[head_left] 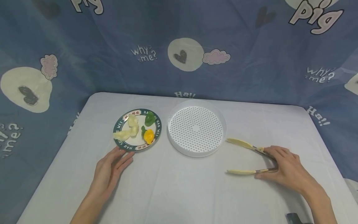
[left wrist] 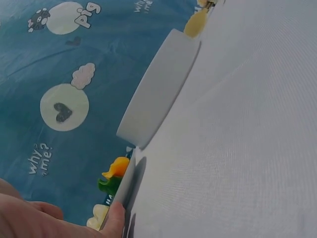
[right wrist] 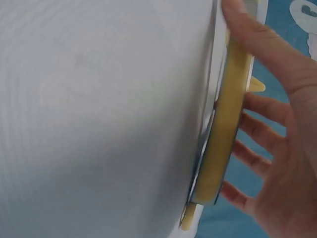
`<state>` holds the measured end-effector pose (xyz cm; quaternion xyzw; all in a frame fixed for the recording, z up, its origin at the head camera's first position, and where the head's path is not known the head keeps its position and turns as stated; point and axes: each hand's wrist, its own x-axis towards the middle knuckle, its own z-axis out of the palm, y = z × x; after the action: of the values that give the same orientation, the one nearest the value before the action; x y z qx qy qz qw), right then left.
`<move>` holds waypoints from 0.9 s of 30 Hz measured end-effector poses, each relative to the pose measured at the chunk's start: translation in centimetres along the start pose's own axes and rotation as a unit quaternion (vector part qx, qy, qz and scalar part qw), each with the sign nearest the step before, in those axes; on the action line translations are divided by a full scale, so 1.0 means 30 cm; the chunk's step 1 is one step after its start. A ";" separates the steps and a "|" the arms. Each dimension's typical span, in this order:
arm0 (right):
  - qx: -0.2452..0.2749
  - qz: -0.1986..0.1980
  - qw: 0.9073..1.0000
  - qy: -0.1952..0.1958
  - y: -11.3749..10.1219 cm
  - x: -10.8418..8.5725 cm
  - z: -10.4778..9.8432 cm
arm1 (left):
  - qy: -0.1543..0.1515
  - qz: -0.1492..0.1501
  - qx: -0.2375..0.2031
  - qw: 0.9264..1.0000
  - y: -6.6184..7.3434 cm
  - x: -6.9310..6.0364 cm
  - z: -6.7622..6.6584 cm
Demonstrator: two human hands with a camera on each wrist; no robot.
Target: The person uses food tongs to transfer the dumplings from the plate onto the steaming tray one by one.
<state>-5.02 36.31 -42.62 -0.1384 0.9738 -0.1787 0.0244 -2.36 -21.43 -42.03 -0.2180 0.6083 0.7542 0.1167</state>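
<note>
My left hand touches the near rim of a round plate with a green lettered border, its fingers mostly straight. On the plate lie several pale yellow pieces, a yellow-orange piece and green pieces. The left wrist view has a fingertip against the plate's edge. On the right, my right hand holds metal tongs with yellow tips, thumb on the near arm and fingers on the far one. The tongs' arms stand spread apart, close to the table.
A round white tray with a perforated base stands between the plate and the tongs. A white cloth covers the table. Behind it hangs a blue printed curtain. Part of a dark object shows at the bottom right.
</note>
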 end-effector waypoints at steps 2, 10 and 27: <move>0.010 0.005 1.000 -0.001 -0.005 -0.002 -0.005 | 0.000 0.003 0.003 1.000 -0.004 0.001 0.001; 0.026 0.015 0.998 0.055 -0.033 -0.022 -0.037 | 0.000 0.011 0.010 1.000 -0.008 0.001 0.001; -0.006 -0.024 0.995 0.100 -0.104 -0.020 -0.080 | -0.002 0.012 0.008 1.000 -0.016 0.002 0.003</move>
<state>-3.86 34.50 -39.26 -0.1431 0.9689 -0.1863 -0.0782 -2.21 -21.23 -42.45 -0.2076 0.6166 0.7513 0.1105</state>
